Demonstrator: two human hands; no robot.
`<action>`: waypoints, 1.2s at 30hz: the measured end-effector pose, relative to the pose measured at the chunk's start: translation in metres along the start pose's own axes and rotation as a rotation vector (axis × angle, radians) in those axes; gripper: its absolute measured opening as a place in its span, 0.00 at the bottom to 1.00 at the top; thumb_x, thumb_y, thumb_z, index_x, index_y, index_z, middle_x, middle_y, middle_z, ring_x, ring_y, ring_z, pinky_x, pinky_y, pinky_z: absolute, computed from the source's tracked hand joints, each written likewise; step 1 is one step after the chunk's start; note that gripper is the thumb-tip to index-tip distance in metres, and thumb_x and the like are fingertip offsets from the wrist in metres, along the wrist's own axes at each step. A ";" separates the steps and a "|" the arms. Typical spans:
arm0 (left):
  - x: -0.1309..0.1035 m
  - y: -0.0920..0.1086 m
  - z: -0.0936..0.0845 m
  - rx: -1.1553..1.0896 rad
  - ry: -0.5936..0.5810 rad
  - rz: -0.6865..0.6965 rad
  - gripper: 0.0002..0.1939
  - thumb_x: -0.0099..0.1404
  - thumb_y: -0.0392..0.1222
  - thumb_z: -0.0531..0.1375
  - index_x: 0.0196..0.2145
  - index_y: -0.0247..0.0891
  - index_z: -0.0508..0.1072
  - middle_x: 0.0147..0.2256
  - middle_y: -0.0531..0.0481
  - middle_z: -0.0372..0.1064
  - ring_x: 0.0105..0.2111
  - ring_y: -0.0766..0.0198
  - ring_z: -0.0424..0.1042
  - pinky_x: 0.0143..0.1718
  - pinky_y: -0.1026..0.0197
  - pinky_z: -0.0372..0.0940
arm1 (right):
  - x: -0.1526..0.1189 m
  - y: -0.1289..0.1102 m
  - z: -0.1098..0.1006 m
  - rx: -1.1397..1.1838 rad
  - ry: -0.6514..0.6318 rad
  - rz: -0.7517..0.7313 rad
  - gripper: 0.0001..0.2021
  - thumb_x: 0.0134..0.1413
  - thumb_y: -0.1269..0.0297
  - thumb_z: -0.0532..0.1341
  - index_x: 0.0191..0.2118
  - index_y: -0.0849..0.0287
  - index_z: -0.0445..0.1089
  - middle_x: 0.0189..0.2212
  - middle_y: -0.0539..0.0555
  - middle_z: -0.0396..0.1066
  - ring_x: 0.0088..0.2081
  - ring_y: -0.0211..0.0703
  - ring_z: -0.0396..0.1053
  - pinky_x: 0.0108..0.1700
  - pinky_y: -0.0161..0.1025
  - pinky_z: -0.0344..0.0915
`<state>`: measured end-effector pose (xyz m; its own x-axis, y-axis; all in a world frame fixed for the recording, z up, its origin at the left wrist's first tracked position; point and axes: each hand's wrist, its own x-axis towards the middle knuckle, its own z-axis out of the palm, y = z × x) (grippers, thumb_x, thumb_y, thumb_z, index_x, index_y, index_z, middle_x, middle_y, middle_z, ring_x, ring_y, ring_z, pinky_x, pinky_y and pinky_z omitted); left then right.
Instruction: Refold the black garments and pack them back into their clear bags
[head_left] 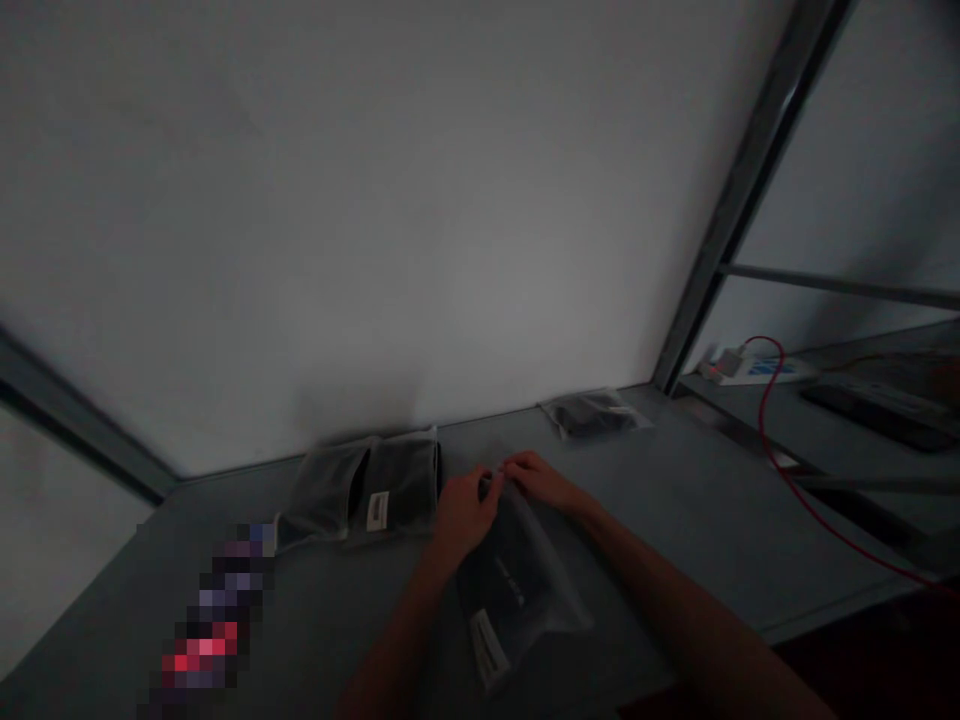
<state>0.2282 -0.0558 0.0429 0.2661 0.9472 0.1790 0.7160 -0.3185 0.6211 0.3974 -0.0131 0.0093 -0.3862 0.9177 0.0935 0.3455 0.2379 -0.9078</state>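
Observation:
A clear plastic bag [551,590] with a dark, flat item inside lies on the grey table in front of me. Small light lettering and a white label show through it. My left hand [466,510] pinches the bag's far edge between thumb and finger. Close beside it, my right hand [544,482] grips the same edge, fingers pressed together. What the item in the bag is, I cannot make out. Left of my hands lie two more bagged dark items, one bag [401,485] with a white label and another bag [321,492] next to it.
Against the wall at the back right lies another bagged dark item [596,412]. A red cable [787,465] runs from a white power strip [757,370] past a dark phone-like slab [877,418] on the adjoining shelf. A pixelated patch covers something at left. Metal posts frame the table.

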 end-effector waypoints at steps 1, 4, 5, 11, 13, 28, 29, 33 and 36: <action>0.001 -0.001 -0.001 -0.015 -0.013 -0.008 0.17 0.69 0.49 0.51 0.38 0.36 0.75 0.36 0.43 0.77 0.37 0.56 0.75 0.41 0.58 0.64 | 0.000 -0.001 0.002 -0.009 0.010 -0.017 0.20 0.57 0.50 0.53 0.20 0.57 0.61 0.16 0.45 0.55 0.21 0.36 0.53 0.24 0.34 0.52; 0.003 -0.005 -0.003 -0.053 -0.068 -0.050 0.16 0.68 0.48 0.52 0.36 0.36 0.74 0.35 0.44 0.76 0.37 0.57 0.74 0.39 0.60 0.62 | 0.001 -0.004 0.007 -0.039 0.039 -0.071 0.20 0.57 0.49 0.55 0.22 0.58 0.60 0.19 0.45 0.55 0.25 0.36 0.53 0.27 0.35 0.52; 0.003 -0.007 -0.004 -0.057 -0.097 -0.061 0.16 0.68 0.48 0.51 0.35 0.36 0.74 0.34 0.45 0.75 0.36 0.58 0.73 0.38 0.60 0.61 | 0.001 -0.006 0.008 -0.046 0.042 -0.084 0.20 0.57 0.48 0.55 0.22 0.58 0.60 0.19 0.45 0.55 0.25 0.36 0.53 0.28 0.35 0.51; 0.005 -0.015 -0.006 -0.142 -0.196 -0.057 0.13 0.66 0.49 0.55 0.32 0.37 0.72 0.32 0.51 0.73 0.33 0.62 0.70 0.34 0.64 0.60 | -0.001 -0.011 0.013 -0.053 0.044 -0.111 0.21 0.59 0.47 0.52 0.22 0.57 0.59 0.20 0.45 0.54 0.25 0.37 0.53 0.28 0.35 0.51; 0.006 -0.014 -0.005 -0.126 -0.128 -0.038 0.12 0.67 0.46 0.54 0.31 0.37 0.72 0.30 0.52 0.73 0.32 0.62 0.70 0.34 0.64 0.60 | -0.002 -0.013 0.012 -0.054 0.053 -0.114 0.21 0.59 0.48 0.52 0.22 0.57 0.59 0.20 0.45 0.54 0.25 0.36 0.53 0.28 0.35 0.51; 0.010 -0.014 -0.039 0.133 0.430 -0.175 0.15 0.68 0.39 0.51 0.25 0.39 0.69 0.23 0.51 0.67 0.26 0.61 0.67 0.30 0.62 0.54 | -0.028 -0.046 -0.045 0.044 -0.445 -0.052 0.18 0.53 0.53 0.60 0.22 0.62 0.70 0.17 0.45 0.61 0.22 0.33 0.57 0.26 0.33 0.57; 0.009 -0.011 -0.040 0.129 0.445 -0.180 0.15 0.68 0.39 0.51 0.24 0.39 0.69 0.22 0.51 0.67 0.26 0.62 0.67 0.30 0.62 0.54 | -0.030 -0.047 -0.050 0.031 -0.453 -0.060 0.17 0.53 0.54 0.61 0.22 0.62 0.71 0.17 0.45 0.62 0.21 0.33 0.57 0.26 0.33 0.57; 0.009 -0.008 -0.046 0.092 0.479 -0.215 0.15 0.67 0.39 0.52 0.23 0.38 0.68 0.24 0.50 0.68 0.27 0.61 0.67 0.31 0.62 0.55 | -0.036 -0.050 -0.063 -0.012 -0.453 -0.036 0.14 0.50 0.59 0.61 0.20 0.63 0.72 0.15 0.45 0.63 0.20 0.32 0.58 0.25 0.32 0.56; 0.010 -0.011 -0.053 0.080 0.491 -0.255 0.15 0.67 0.39 0.51 0.23 0.38 0.67 0.24 0.50 0.68 0.27 0.60 0.67 0.30 0.61 0.54 | -0.043 -0.052 -0.071 0.012 -0.498 0.042 0.13 0.50 0.60 0.62 0.23 0.63 0.76 0.18 0.50 0.71 0.21 0.34 0.64 0.26 0.32 0.60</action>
<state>0.1893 -0.0411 0.0781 -0.2401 0.8947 0.3767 0.7702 -0.0606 0.6350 0.4571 -0.0421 0.0812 -0.7348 0.6622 -0.1471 0.3606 0.1976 -0.9116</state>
